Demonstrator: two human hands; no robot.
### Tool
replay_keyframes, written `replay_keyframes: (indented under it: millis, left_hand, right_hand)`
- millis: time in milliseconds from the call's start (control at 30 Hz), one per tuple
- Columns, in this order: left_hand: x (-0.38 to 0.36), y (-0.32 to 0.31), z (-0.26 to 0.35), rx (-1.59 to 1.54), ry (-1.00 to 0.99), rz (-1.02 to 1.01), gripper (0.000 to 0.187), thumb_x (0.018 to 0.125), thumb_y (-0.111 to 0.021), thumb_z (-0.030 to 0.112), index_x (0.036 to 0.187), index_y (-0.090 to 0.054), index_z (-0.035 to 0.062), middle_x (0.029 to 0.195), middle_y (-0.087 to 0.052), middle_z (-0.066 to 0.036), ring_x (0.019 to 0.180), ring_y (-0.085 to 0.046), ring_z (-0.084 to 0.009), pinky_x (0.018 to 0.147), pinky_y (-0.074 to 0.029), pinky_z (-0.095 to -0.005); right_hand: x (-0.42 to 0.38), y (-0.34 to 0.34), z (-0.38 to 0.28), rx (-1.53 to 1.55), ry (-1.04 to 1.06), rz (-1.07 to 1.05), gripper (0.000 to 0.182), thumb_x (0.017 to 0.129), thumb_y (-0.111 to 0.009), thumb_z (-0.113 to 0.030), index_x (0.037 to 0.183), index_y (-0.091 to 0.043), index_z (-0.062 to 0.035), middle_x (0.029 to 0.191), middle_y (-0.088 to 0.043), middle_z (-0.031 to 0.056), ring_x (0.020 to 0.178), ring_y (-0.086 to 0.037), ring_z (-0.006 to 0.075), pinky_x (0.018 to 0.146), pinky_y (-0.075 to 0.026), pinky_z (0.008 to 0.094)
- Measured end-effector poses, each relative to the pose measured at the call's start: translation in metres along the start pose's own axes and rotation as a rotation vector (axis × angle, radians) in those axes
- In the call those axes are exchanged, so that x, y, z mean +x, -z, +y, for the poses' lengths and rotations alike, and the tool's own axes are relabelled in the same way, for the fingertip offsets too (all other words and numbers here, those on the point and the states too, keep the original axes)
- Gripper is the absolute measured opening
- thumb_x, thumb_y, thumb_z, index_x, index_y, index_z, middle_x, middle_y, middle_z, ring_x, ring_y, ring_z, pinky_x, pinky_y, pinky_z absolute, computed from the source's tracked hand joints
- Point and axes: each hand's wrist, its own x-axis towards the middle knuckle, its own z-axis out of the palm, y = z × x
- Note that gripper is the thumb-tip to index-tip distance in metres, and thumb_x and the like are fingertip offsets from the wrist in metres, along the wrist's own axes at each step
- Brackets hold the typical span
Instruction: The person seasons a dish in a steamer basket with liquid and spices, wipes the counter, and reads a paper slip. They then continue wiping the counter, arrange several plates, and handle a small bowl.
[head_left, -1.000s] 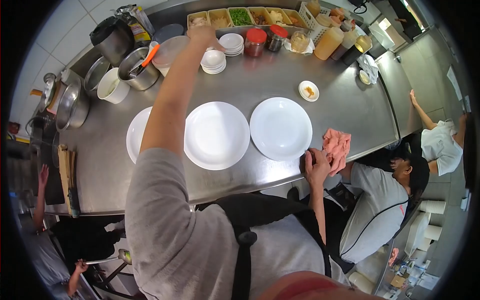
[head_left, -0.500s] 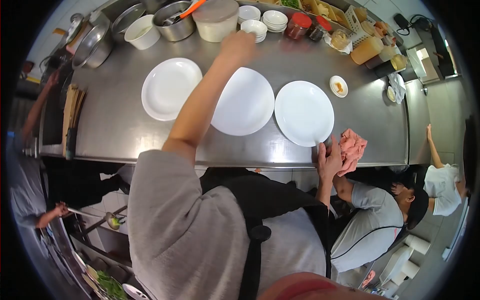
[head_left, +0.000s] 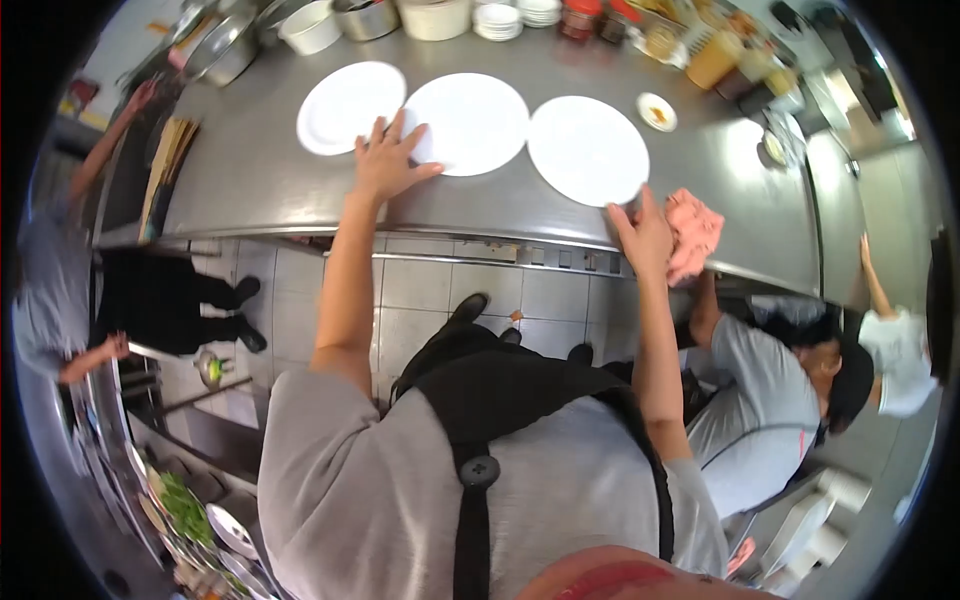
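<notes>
Three white plates lie in a row on the steel counter: the left plate (head_left: 345, 105), the middle plate (head_left: 470, 125) and the right plate (head_left: 588, 150). My left hand (head_left: 388, 165) is open, fingers spread over the gap between the left and middle plates, with fingertips at their near rims. My right hand (head_left: 645, 238) is at the near rim of the right plate, thumb and forefinger apart; its other fingers are partly hidden. Right beside it, a crumpled pink cloth (head_left: 695, 235) lies at the counter's front edge.
Stacked small white dishes (head_left: 497, 22), tubs and steel pots (head_left: 225, 50) line the back. A small dish (head_left: 656, 112) with an orange smear sits right of the plates. Bottles (head_left: 715, 58) stand back right. A co-worker (head_left: 765, 395) bends low at my right; another person (head_left: 60, 280) stands left.
My left hand has come back from the small dishes at the rear and now lies at the left and middle plates. My body has moved back from the counter. My right hand stays by the right plate.
</notes>
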Motion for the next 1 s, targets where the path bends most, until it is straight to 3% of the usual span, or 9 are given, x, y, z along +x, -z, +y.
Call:
replay_keyframes:
  millis: [300, 400, 567, 633, 733, 767, 800, 900, 1000]
  left_hand:
    - [-0.001, 0.003, 0.008, 0.073, 0.018, 0.007, 0.081, 0.065, -0.060, 0.066, 0.130, -0.044, 0.0217, 0.143, -0.029, -0.008, 0.128, -0.027, -0.0368, 0.098, -0.024, -0.0586]
    - [-0.003, 0.001, 0.009, 0.090, 0.031, -0.016, 0.079, 0.066, -0.059, 0.065, 0.130, -0.043, 0.0215, 0.142, -0.030, -0.007, 0.128, -0.028, -0.0362, 0.097, -0.026, -0.0583]
    - [0.001, 0.008, 0.016, 0.098, 0.009, -0.043, 0.078, 0.067, -0.059, 0.064, 0.130, -0.044, 0.0202, 0.142, -0.028, -0.011, 0.127, -0.028, -0.0403, 0.094, -0.029, -0.0594]
    - [0.003, 0.015, 0.023, 0.157, 0.106, -0.160, 0.081, 0.066, -0.060, 0.064, 0.129, -0.044, 0.0161, 0.142, -0.025, -0.017, 0.127, -0.026, -0.0435, 0.092, -0.030, -0.0607]
    - [0.008, 0.021, 0.043, 0.133, -0.091, -0.140, 0.083, 0.066, -0.061, 0.063, 0.129, -0.044, 0.0114, 0.142, -0.022, -0.022, 0.127, -0.024, -0.0459, 0.091, -0.030, -0.0631]
    - [0.004, 0.026, 0.059, 0.045, -0.158, -0.085, 0.081, 0.066, -0.066, 0.056, 0.128, -0.044, 0.0082, 0.141, -0.023, -0.025, 0.127, -0.022, -0.0471, 0.093, -0.029, -0.0614]
    - [0.007, 0.021, 0.071, 0.044, -0.201, -0.086, 0.081, 0.066, -0.066, 0.056, 0.128, -0.044, 0.0082, 0.141, -0.023, -0.025, 0.127, -0.022, -0.0471, 0.093, -0.029, -0.0614]
    - [0.005, 0.013, 0.119, -0.226, -0.596, 0.016, 0.070, 0.071, -0.070, 0.037, 0.126, -0.045, 0.0023, 0.141, -0.022, -0.025, 0.127, -0.021, -0.0466, 0.103, -0.026, -0.0467]
    - [-0.009, 0.010, 0.169, -0.449, -0.943, -0.095, 0.067, 0.070, -0.071, 0.030, 0.125, -0.045, 0.0009, 0.141, -0.022, -0.025, 0.128, -0.020, -0.0458, 0.101, -0.027, -0.0500]
  right_hand:
    - [0.002, 0.000, 0.011, -0.078, -0.124, -0.082, 0.074, 0.072, -0.058, -0.057, 0.131, -0.042, -0.0144, 0.104, -0.056, 0.0223, 0.097, -0.056, 0.0356, 0.082, -0.043, 0.0424]
    - [0.006, -0.004, 0.019, -0.030, -0.133, -0.129, 0.073, 0.070, -0.055, -0.062, 0.129, -0.044, -0.0204, 0.108, -0.056, 0.0199, 0.102, -0.054, 0.0356, 0.083, -0.043, 0.0437]
    - [-0.001, 0.034, 0.040, -0.129, -0.170, 0.100, 0.050, 0.076, -0.058, -0.044, 0.120, -0.053, -0.0185, 0.110, -0.056, 0.0176, 0.105, -0.052, 0.0326, 0.087, -0.042, 0.0447]
    - [-0.008, 0.049, 0.045, -0.098, -0.228, 0.036, 0.038, 0.076, -0.059, -0.035, 0.109, -0.059, -0.0160, 0.105, -0.057, 0.0171, 0.101, -0.053, 0.0329, 0.086, -0.043, 0.0442]
    - [-0.044, 0.048, 0.032, -0.204, -0.162, 0.175, 0.034, 0.075, -0.060, -0.030, 0.106, -0.057, -0.0161, 0.097, -0.060, 0.0087, 0.091, -0.057, 0.0280, 0.072, -0.047, 0.0434]
    - [-0.065, 0.056, 0.009, -0.077, -0.093, 0.327, 0.030, 0.074, -0.060, -0.026, 0.100, -0.061, -0.0137, 0.097, -0.057, 0.0128, 0.092, -0.056, 0.0325, 0.076, -0.047, 0.0443]
    - [-0.082, 0.058, -0.008, -0.060, -0.243, 0.255, 0.027, 0.075, -0.059, -0.025, 0.099, -0.059, -0.0135, 0.097, -0.057, 0.0109, 0.088, -0.057, 0.0316, 0.071, -0.048, 0.0438]
    - [-0.149, 0.032, -0.017, -0.017, -0.216, 0.272, 0.025, 0.078, -0.059, -0.027, 0.099, -0.056, -0.0143, 0.093, -0.057, 0.0101, 0.082, -0.058, 0.0312, 0.065, -0.047, 0.0428]
    - [-0.237, -0.010, -0.017, -0.058, -0.405, 0.185, 0.025, 0.081, -0.058, -0.030, 0.099, -0.055, -0.0139, 0.090, -0.057, 0.0102, 0.082, -0.058, 0.0331, 0.067, -0.048, 0.0439]
